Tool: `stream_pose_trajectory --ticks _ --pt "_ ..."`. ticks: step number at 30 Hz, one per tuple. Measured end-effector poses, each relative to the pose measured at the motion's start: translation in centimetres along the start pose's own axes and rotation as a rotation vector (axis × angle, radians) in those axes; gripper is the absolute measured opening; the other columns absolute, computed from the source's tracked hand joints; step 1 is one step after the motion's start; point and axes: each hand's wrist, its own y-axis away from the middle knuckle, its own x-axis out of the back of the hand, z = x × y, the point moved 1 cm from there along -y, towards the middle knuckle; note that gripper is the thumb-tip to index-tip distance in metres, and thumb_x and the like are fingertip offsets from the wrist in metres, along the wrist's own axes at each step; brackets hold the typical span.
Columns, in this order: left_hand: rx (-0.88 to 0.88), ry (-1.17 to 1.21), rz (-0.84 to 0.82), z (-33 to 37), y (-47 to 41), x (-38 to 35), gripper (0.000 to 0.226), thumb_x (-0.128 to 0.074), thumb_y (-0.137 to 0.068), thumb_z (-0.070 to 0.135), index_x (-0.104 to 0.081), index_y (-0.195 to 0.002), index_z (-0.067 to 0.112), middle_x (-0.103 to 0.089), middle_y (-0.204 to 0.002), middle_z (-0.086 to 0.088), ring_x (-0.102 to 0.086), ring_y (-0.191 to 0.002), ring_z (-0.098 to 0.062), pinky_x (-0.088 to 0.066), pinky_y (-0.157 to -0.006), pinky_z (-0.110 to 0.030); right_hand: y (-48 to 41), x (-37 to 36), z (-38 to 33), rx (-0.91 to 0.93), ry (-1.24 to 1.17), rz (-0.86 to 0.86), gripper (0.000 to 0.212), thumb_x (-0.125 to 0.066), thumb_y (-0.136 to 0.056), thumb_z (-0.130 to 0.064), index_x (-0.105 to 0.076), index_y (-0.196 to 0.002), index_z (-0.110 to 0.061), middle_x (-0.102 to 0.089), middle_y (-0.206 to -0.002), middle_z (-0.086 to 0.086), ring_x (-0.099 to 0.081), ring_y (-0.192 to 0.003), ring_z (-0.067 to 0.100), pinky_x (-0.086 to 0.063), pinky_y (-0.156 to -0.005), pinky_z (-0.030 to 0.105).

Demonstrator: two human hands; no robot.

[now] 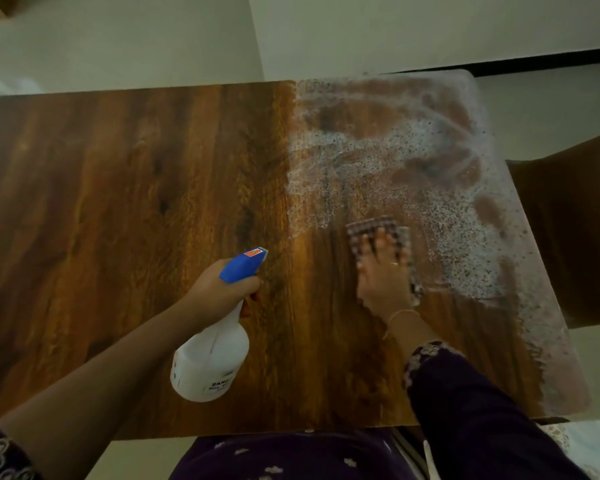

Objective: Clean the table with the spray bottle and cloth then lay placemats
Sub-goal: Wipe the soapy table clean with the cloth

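The wooden table fills the view. Its right part is covered with white spray droplets and foam. My left hand grips the neck of a white spray bottle with a blue trigger head, held above the table's middle and pointing up and right. My right hand lies flat, fingers spread, pressing a checked cloth onto the table at the lower edge of the wet patch.
A dark brown piece of furniture stands beside the table's right edge. Pale floor lies beyond the far edge. A patterned light fabric shows at the bottom right corner.
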Motion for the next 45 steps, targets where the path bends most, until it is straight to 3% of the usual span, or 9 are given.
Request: stream_pose_trajectory --ticks 3,6,15,19,23,30,34,39,45 --pt "-0.014 -0.019 0.016 -0.1 -0.2 0.5 0.006 -0.055 -0.086 0.005 -0.054 -0.080 0.004 -0.056 -0.075 -0.016 -0.054 -0.056 -0.014 -0.048 -0.057 -0.026 -0.2 0.4 2.3 -0.185 -0.039 0.010 0.066 -0.019 -0.089 -0.033 -0.021 -0.149 -0.007 -0.009 -0.155 0.025 -0.006 -0.144 0.038 -0.003 -0.115 0.053" --pt "-0.014 0.026 0.032 -0.1 -0.1 0.8 0.010 -0.057 -0.085 0.008 -0.054 -0.076 0.008 -0.057 -0.070 -0.008 -0.055 -0.049 -0.007 -0.048 -0.052 -0.021 1.4 -0.4 0.7 -0.148 -0.050 0.012 0.065 -0.015 -0.090 -0.031 -0.022 -0.148 -0.003 -0.010 -0.154 0.028 -0.006 -0.144 0.040 -0.004 -0.117 0.051" --pt "0.039 0.051 0.060 -0.1 -0.3 0.3 0.016 -0.059 -0.074 0.023 -0.054 -0.071 0.008 -0.053 -0.065 -0.008 -0.051 -0.047 -0.003 -0.044 -0.054 -0.024 4.4 -2.9 -11.2 0.508 -0.034 -0.159 0.056 -0.032 -0.088 -0.025 -0.039 -0.142 -0.010 -0.036 -0.149 0.011 -0.028 -0.141 0.030 -0.023 -0.113 0.054" --pt "0.045 0.045 0.063 0.3 -1.1 0.3 0.013 -0.059 -0.083 0.015 -0.054 -0.073 0.010 -0.053 -0.065 -0.005 -0.051 -0.047 -0.002 -0.045 -0.055 -0.024 -0.5 -1.9 -11.6 0.621 0.017 -0.172 0.057 -0.032 -0.092 -0.023 -0.028 -0.147 -0.012 -0.024 -0.156 0.008 -0.015 -0.145 0.026 -0.002 -0.116 0.050" --pt "0.046 -0.002 0.088 1.1 -2.0 0.4 0.013 -0.054 -0.086 0.006 -0.053 -0.074 0.001 -0.053 -0.069 -0.015 -0.052 -0.055 -0.017 -0.045 -0.059 -0.030 -4.8 0.7 -7.2 0.307 -0.053 -0.056 0.062 -0.032 -0.092 -0.020 -0.011 -0.151 -0.016 -0.003 -0.159 0.003 0.004 -0.146 0.022 0.010 -0.114 0.048" --pt "0.001 -0.020 0.132 1.9 -3.0 0.7 0.013 -0.054 -0.086 0.005 -0.053 -0.074 0.001 -0.051 -0.073 -0.018 -0.049 -0.063 -0.025 -0.043 -0.062 -0.032 -7.4 1.8 0.0 -0.138 -0.052 0.063 0.058 -0.031 -0.095 -0.019 -0.017 -0.148 -0.002 -0.010 -0.157 0.018 -0.005 -0.145 0.034 -0.003 -0.117 0.051" --pt "0.018 0.021 0.137 1.7 -3.8 1.2 0.012 -0.055 -0.086 0.006 -0.054 -0.076 0.000 -0.054 -0.074 -0.017 -0.050 -0.062 -0.025 -0.045 -0.067 -0.039 -4.9 0.9 -5.8 0.190 -0.115 0.002 0.061 -0.018 -0.088 -0.020 -0.026 -0.145 0.000 -0.019 -0.155 0.019 -0.009 -0.145 0.032 -0.009 -0.118 0.048" --pt "0.058 0.047 0.103 2.5 -4.1 1.7 0.027 -0.064 -0.066 0.036 -0.055 -0.070 0.011 -0.055 -0.060 0.001 -0.051 -0.056 -0.012 -0.045 -0.062 -0.034 -4.1 -0.9 -12.7 0.560 -0.056 -0.166 0.061 -0.023 -0.085 -0.024 -0.042 -0.140 -0.004 -0.039 -0.148 0.014 -0.030 -0.140 0.031 -0.015 -0.114 0.051" --pt "0.079 0.046 0.138 2.9 -5.4 1.8 0.016 -0.060 -0.083 0.018 -0.054 -0.072 0.009 -0.054 -0.066 -0.005 -0.052 -0.054 -0.010 -0.044 -0.060 -0.028 -9.8 0.4 -9.7 0.539 0.002 -0.091 0.059 -0.028 -0.092 -0.025 -0.020 -0.150 -0.013 -0.013 -0.159 0.006 -0.006 -0.147 0.022 0.004 -0.116 0.043"
